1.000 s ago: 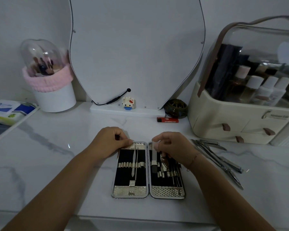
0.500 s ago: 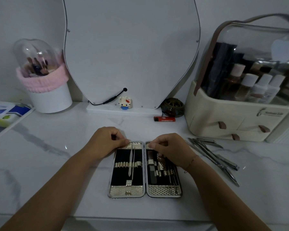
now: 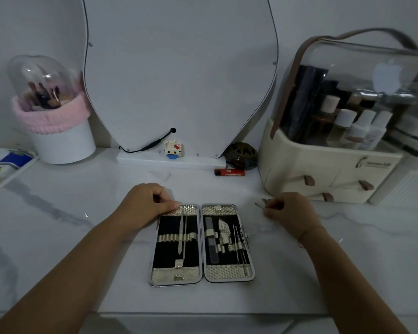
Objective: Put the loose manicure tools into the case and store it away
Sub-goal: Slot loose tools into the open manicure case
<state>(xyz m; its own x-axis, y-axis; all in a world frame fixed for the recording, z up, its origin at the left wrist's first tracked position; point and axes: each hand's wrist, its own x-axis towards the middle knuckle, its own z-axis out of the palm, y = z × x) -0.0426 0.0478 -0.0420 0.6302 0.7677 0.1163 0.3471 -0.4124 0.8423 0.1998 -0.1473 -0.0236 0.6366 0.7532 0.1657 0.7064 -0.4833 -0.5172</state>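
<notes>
The silver manicure case [image 3: 229, 272] lies open and flat on the white marble table, black lining up. Its left half holds a thin metal tool [image 3: 181, 235]. The right half holds a dark nail file [image 3: 211, 239], a nipper [image 3: 223, 233] and several thin picks. My left hand [image 3: 147, 203] rests on the case's top left corner, thumb and finger pinching its rim. To the right of the case, my right hand [image 3: 291, 210] curls over the loose manicure tools [image 3: 260, 203]; only their tips show past my fingers.
A cream cosmetics organiser [image 3: 323, 169] with drawers stands at the back right. A red lighter [image 3: 229, 172], a dark round dish [image 3: 241, 156], a toy figure [image 3: 173, 148] and the mirror [image 3: 179, 75] line the back. A white pot [image 3: 63, 141] sits back left.
My right hand has left the case's right half and moved right onto the loose tools, covering them. My left hand stays on the case's corner.
</notes>
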